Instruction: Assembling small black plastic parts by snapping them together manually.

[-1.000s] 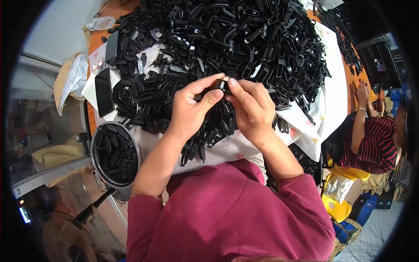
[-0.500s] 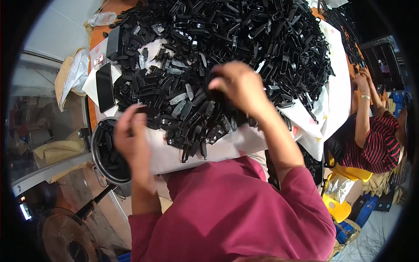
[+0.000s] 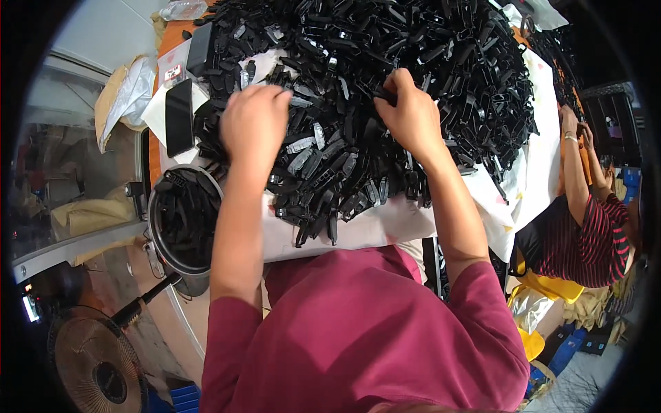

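A large heap of small black plastic parts [image 3: 475, 76], some with a grey, shiny side, covers much of the table. My right hand [image 3: 416, 118] is over the middle of the heap, its thumb and fingers closed on a black plastic part [image 3: 387, 95]. At the heap's left side is my left hand [image 3: 255, 122], back upward and smeared by motion. Its fingers point toward the loose parts, and whether anything is in them cannot be seen.
A round bucket [image 3: 155, 230] holding black parts stands by the table's left corner. Nearby lie a dark phone [image 3: 180, 118] and a clear plastic bottle [image 3: 183, 9]. White sheeting [image 3: 544, 131] covers the table. A fan [image 3: 96, 365] stands lower left; a person in stripes [image 3: 585, 241] works at right.
My left hand has moved from beside the bucket up and right to the heap. My right hand has shifted slightly right over the heap. The whole view has tilted a little.
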